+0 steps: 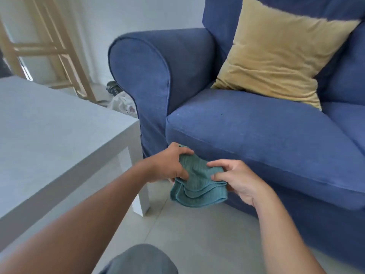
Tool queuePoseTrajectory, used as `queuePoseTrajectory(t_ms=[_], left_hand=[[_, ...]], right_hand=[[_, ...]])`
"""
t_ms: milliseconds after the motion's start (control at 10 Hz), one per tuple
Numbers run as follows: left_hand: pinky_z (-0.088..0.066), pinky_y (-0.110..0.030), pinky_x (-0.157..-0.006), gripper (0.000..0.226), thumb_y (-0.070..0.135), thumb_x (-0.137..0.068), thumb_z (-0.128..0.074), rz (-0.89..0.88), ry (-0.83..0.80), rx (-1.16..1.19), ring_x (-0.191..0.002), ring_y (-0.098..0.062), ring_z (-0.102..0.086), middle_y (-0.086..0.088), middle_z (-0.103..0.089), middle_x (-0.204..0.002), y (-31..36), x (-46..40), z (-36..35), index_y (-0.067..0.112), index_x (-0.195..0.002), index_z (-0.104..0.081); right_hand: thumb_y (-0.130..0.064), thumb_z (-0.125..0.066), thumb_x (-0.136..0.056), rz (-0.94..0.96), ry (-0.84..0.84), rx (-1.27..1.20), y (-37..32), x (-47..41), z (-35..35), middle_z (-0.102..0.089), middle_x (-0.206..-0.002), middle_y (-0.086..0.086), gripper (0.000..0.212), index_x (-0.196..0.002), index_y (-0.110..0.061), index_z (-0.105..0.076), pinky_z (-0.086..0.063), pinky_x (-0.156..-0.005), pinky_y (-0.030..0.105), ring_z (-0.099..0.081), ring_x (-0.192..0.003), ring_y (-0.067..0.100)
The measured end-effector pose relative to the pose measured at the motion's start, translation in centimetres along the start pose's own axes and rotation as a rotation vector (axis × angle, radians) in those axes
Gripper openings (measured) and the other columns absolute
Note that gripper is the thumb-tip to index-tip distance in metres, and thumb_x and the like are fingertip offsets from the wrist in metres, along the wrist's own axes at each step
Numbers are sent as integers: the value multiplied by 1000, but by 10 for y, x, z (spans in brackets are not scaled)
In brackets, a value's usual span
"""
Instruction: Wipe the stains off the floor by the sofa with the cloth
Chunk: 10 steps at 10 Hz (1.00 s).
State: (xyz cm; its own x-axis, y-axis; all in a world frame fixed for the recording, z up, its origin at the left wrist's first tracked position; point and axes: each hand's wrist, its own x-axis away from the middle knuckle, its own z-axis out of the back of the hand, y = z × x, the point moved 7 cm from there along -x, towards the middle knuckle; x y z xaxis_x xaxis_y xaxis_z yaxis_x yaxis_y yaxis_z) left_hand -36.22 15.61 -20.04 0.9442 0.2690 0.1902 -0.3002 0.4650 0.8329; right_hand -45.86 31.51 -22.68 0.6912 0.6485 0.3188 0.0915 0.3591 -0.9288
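1. Beside the white table (59, 135), the left hand (169, 163) pinches the teal cloth (197, 184) at its upper left edge, fingers closed on the fabric.
2. Between both hands the cloth hangs folded in layers, above the tiled floor (197, 234) and not touching it.
3. Rightward, the right hand (237, 178) grips the cloth's other edge, in front of the blue sofa (256, 135).
4. Advice: finish a flat, thick pad first, then press down; no stains show clearly from here.
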Motion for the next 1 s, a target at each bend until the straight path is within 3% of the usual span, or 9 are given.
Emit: queuePoseTrajectory(t_ms=[100,200,400,500,600,700,800,900,1000], left_hand=[[-59,-28,-55,76,-6,-72,-79,22,55,83,-84,-17,-66,-3,-47,-118,39,11,42,18,-139,-52],[-57,-26,-54,73,-7,-73,-77,45,167,119,-77,-18,-67,-6,-59,-107,62,33,100,16,-138,-53],[-62,-37,-79,71,-7,-76,-77,221,423,184,-103,-24,-66,-8,-59,-120,12,131,207,11,-139,-50],[-61,-30,-69,70,-6,-75,-79,364,551,219,-99,-20,-65,-3,-58,-115,-35,197,244,13,-137,-51],[-60,-26,-62,64,-6,-72,-81,479,655,254,-97,-21,-65,-4,-59,-113,-71,259,266,12,-128,-57],[-59,-27,-59,61,-7,-69,-84,576,721,265,-98,-24,-65,-6,-58,-114,-96,306,277,12,-121,-58],[-59,-26,-57,57,-3,-70,-85,657,738,181,-96,-23,-62,-6,-55,-114,-109,328,281,12,-119,-60],[-58,-26,-55,63,18,-74,-86,739,733,-47,-98,-23,-57,-5,-44,-122,-117,330,290,13,-130,-58],[-59,-35,-74,60,50,-85,-70,845,738,-318,-106,-28,-53,-3,-34,-127,-116,329,301,18,-134,-57]], right_hand=[[10,-69,-84,98,-48,-36,-62,4,-1,-78,-99,14,34,-106,-16,-77,-57,-81,38,-72,-83,23],[8,-70,-85,191,-121,-100,-120,-3,-23,-76,-110,19,33,-109,-14,-75,-55,-94,48,-72,-92,30],[3,-76,-84,304,-459,94,-204,-21,-162,-75,-101,10,44,-124,-15,-68,-60,-64,26,-73,-78,15],[8,-71,-86,340,-592,280,-228,-17,-250,-69,-92,10,47,-128,-12,-66,-54,-55,23,-67,-68,15],[11,-69,-86,382,-721,410,-240,-4,-323,-69,-103,13,49,-129,-12,-65,-52,-54,21,-66,-77,18],[8,-72,-85,416,-777,537,-238,7,-378,-69,-113,13,48,-127,-13,-67,-61,-77,29,-67,-91,21],[4,-75,-83,451,-778,641,-233,14,-408,-66,-107,7,46,-125,-15,-69,-56,-75,28,-63,-90,19],[-2,-76,-83,508,-755,706,-232,13,-417,-64,-98,0,44,-123,-18,-69,-54,-68,26,-60,-82,15],[-14,-74,-86,582,-697,740,-236,14,-412,-65,-93,-3,33,-117,-24,-71,-51,-59,25,-62,-79,14]])
